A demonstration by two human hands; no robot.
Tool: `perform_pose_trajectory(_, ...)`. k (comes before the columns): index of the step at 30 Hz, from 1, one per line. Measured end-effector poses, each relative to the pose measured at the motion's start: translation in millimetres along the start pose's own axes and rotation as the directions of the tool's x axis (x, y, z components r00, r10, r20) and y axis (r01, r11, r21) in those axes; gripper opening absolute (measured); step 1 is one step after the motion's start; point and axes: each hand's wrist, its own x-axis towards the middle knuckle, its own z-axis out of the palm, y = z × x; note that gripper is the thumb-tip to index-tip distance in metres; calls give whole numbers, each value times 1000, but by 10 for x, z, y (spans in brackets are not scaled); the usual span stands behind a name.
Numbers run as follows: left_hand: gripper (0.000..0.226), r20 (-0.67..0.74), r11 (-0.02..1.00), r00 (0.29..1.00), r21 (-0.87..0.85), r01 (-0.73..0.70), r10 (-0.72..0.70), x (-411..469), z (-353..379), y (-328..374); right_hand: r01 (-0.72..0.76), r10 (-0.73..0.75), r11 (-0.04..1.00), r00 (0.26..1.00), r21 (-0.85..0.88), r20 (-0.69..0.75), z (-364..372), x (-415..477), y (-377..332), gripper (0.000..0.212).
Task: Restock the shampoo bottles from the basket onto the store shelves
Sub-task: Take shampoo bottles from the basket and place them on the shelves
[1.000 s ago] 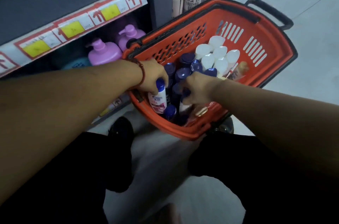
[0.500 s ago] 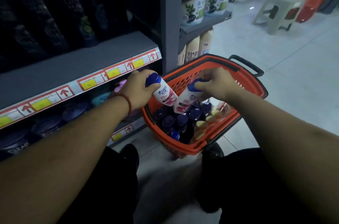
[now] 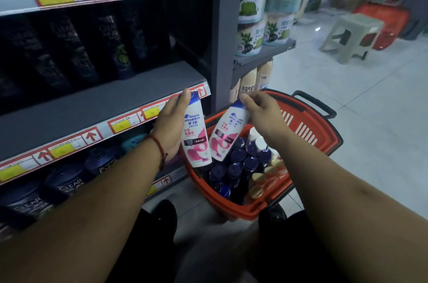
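Note:
My left hand grips a white and pink shampoo bottle with a blue cap, held upright in front of the grey shelf edge. My right hand pinches a second white and pink bottle near its blue cap; this bottle tilts left over the basket. The orange basket stands on the floor below both hands, holding several blue-capped bottles and a few gold-capped ones.
The grey middle shelf has bare room in front of a row of dark bottles. Dark Clear bottles fill the lower shelf. A grey upright post divides the shelf bays. A pale plastic stool stands on the tiled floor.
Both hands have lifted their bottles up out of the basket. The view has tilted upward, showing more of the shelves.

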Motion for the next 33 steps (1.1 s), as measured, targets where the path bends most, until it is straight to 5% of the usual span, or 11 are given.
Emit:
perform_pose_trajectory(7,48,-33,996,996,-50,77,-79,63,46,22,-286,381,846,915,450,-133,79,157,-51,29)
perform_pose_trajectory(10,50,-39,976,976,-51,213,-215,71,14,13,-496,603,663,798,561,-7,28,167,-24,25)
perform_pose_trajectory(12,31,-5,958,960,-71,278,-279,63,15,-9,-606,685,543,720,581,111,6,123,-50,30)
perform_pose_trajectory(14,7,10,949,953,-82,304,-304,51,30,-10,-671,687,540,700,508,195,-4,93,-82,23)
perform_pose_trajectory(19,17,47,931,938,-116,345,-342,66,12,-3,-680,612,487,714,548,340,57,59,-188,14)
perform_pose_trajectory(25,44,102,920,941,-197,338,-323,83,22,-14,-639,562,541,758,546,330,132,67,-142,26)
perform_pose_trajectory(28,42,149,890,922,-245,384,-357,54,-6,8,-638,568,436,742,635,355,84,45,-145,37)
perform_pose_trajectory(33,25,169,894,913,-202,401,-372,10,-21,31,-656,496,483,751,580,435,19,-6,-172,22)
